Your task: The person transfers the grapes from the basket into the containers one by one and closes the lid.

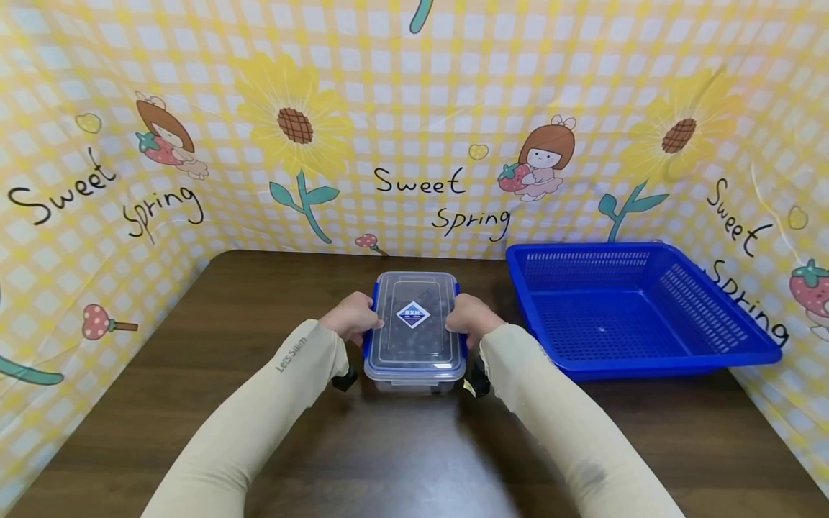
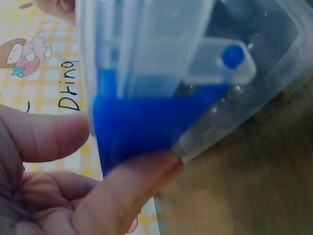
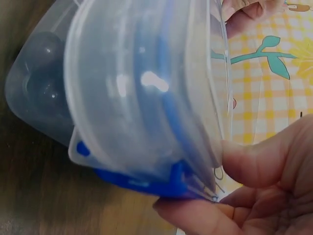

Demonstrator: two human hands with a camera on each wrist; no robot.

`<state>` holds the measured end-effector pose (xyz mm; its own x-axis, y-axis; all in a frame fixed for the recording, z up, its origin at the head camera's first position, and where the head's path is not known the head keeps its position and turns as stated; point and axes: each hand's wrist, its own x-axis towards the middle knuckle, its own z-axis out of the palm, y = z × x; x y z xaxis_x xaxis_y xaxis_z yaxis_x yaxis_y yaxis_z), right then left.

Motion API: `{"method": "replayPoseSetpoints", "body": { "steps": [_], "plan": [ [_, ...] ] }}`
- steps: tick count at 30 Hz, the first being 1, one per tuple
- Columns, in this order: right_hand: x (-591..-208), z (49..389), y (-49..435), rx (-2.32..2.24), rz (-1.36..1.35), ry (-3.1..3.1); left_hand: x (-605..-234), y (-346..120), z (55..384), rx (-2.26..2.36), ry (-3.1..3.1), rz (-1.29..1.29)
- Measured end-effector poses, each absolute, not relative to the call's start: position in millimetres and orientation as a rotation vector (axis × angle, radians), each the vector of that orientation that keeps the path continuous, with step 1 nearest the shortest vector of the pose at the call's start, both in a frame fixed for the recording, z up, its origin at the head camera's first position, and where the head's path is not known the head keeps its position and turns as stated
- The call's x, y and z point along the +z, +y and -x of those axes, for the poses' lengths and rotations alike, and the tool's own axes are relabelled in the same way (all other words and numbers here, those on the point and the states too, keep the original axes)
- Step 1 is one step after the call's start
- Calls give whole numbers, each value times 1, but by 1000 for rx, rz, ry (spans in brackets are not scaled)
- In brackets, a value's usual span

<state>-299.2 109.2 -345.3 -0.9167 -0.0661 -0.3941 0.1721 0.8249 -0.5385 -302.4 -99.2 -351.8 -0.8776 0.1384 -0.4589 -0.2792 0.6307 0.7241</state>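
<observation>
A clear plastic box (image 1: 414, 331) with a see-through lid and blue clips sits in the middle of the brown desk (image 1: 194, 374); dark round things show inside it, too blurry to name; a little diamond sticker (image 1: 413, 314) is stuck on top of the lid. The left hand (image 1: 352, 317) holds the box's left side; its fingers (image 2: 127, 193) curl and pinch the blue clip (image 2: 142, 125) there. The right hand (image 1: 470, 319) holds the right side; its fingers (image 3: 195, 213) pinch the other blue clip (image 3: 146, 182) under the lid's edge. Both arms wear pale beige sleeves (image 1: 272, 403). A blue basket (image 1: 648, 316) sits near the box, on its right; a yellow checked cloth (image 1: 421, 129) with sunflowers and little girls stands around the desk.
</observation>
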Motion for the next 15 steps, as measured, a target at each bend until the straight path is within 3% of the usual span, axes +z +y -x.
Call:
{"method": "replayPoseSetpoints", "body": {
  "steps": [7, 15],
  "plan": [
    [-347, 299, 110, -888, -53, 2575, -357, -111, 303, 1137, 2393, 26],
    [-322, 280, 161, -829, 350, 2588, -353, -151, 298, 684, 2788, -481]
  ]
}}
